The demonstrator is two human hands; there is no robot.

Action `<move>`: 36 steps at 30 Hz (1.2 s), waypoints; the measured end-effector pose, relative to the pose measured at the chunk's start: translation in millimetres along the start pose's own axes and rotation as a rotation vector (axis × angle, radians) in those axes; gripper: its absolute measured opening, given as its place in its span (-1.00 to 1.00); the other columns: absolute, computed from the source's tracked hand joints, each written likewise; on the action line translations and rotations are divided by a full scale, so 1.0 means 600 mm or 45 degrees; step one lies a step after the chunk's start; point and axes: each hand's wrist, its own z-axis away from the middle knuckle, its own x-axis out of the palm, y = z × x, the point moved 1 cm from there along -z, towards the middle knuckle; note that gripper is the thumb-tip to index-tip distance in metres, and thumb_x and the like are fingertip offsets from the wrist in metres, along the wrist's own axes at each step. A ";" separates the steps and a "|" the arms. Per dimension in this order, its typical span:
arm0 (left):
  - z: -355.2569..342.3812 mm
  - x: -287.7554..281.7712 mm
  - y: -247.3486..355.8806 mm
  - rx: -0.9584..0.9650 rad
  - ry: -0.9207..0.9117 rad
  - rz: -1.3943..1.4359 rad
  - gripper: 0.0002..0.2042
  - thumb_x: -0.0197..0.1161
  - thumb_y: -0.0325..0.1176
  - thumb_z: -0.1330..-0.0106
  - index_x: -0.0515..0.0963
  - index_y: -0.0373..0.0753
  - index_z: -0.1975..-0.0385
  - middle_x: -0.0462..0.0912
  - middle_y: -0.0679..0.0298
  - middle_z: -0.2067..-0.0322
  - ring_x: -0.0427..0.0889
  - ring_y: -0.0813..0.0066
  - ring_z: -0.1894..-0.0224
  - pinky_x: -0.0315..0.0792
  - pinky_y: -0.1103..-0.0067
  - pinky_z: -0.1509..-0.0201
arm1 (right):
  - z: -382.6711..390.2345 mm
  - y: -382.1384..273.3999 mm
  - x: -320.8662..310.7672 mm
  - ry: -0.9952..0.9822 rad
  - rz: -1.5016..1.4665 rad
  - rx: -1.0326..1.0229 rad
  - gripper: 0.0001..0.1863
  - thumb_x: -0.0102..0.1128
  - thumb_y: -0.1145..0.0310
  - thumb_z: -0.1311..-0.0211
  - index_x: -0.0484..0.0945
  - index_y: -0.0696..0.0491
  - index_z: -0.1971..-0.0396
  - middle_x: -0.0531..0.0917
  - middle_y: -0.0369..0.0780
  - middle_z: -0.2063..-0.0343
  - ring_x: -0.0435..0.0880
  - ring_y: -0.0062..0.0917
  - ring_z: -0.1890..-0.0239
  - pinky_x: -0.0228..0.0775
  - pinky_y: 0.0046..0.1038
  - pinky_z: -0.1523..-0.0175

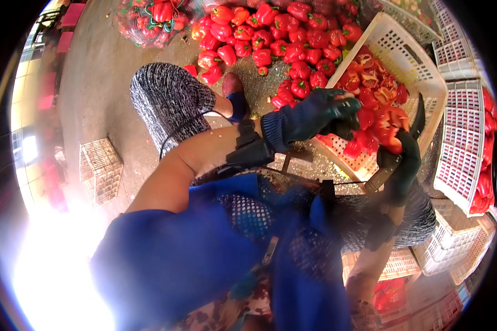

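Note:
My left hand (321,117), in a dark glove with a blue knitted cuff, reaches over the near left side of the crate. Its fingers are curled, with a small pale bit showing between them; the rest of what they hold is hidden. Just beyond its fingertips is a red pepper piece (364,118). Also gloved, my right hand (401,165) is closed by the crate's near right side on a cut-open red bell pepper (391,126). A dark curved strip (419,117) sticks up beside this hand; I cannot tell what it is. Below them, the pale plastic crate (418,70) holds cut red peppers (370,83).
Whole red bell peppers (281,38) lie heaped on the floor ahead, beside a filled net sack (152,25). White crates (461,132) with red peppers stand at the right. A small crate (100,170) sits at the left. My knees flank the work area.

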 end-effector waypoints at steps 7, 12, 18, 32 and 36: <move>-0.104 -0.131 -0.096 -0.154 0.333 0.586 -0.83 0.16 -0.35 -0.39 0.50 -0.14 0.07 0.62 0.37 0.32 0.67 0.52 0.26 0.62 0.55 0.14 | -0.032 -0.081 0.017 0.169 -0.634 0.468 -0.45 -0.11 0.02 -0.46 0.31 0.05 -0.29 0.55 -0.23 0.60 0.42 -0.65 0.77 0.21 -0.64 0.68; -0.354 -0.048 0.155 0.547 -0.037 -0.447 -0.85 0.15 -0.33 -0.40 0.51 -0.24 0.15 0.61 0.28 0.25 0.59 0.53 0.24 0.52 0.57 0.09 | -0.042 -0.094 0.015 0.332 -0.908 0.613 -0.39 -0.21 -0.16 -0.41 0.23 -0.18 -0.35 0.58 -0.11 0.29 0.44 -0.62 0.70 0.27 -0.58 0.65; -0.433 -0.110 0.194 0.481 0.138 -0.145 -0.79 0.15 -0.36 -0.40 0.51 -0.27 0.04 0.62 0.24 0.15 0.65 0.43 0.20 0.57 0.51 0.06 | -0.062 -0.042 0.007 0.382 -1.166 0.877 -0.37 -0.25 -0.21 -0.36 0.32 -0.17 -0.29 0.61 -0.16 0.19 0.45 -0.55 0.66 0.27 -0.47 0.65; 0.044 -0.384 -0.294 -0.141 1.175 -1.526 -0.70 0.20 -0.17 -0.23 0.60 -0.29 0.24 0.64 -0.06 0.25 0.64 -0.03 0.13 0.53 0.21 0.08 | -0.120 -0.064 0.103 0.216 -0.777 0.905 -0.47 -0.25 0.11 -0.47 0.26 0.01 -0.34 0.58 -0.15 0.14 0.18 -0.79 0.77 0.03 -0.74 0.76; -0.009 -0.406 -0.299 -0.339 0.888 -1.596 -0.21 0.31 0.05 -0.15 0.26 -0.33 -0.29 0.42 -0.08 -0.19 0.44 -0.03 -0.21 0.34 0.32 -0.29 | -0.118 -0.027 0.104 0.022 -0.812 0.854 -0.46 -0.24 0.10 -0.47 0.22 -0.05 -0.37 0.54 -0.10 0.00 0.27 -0.79 0.72 0.08 -0.74 0.75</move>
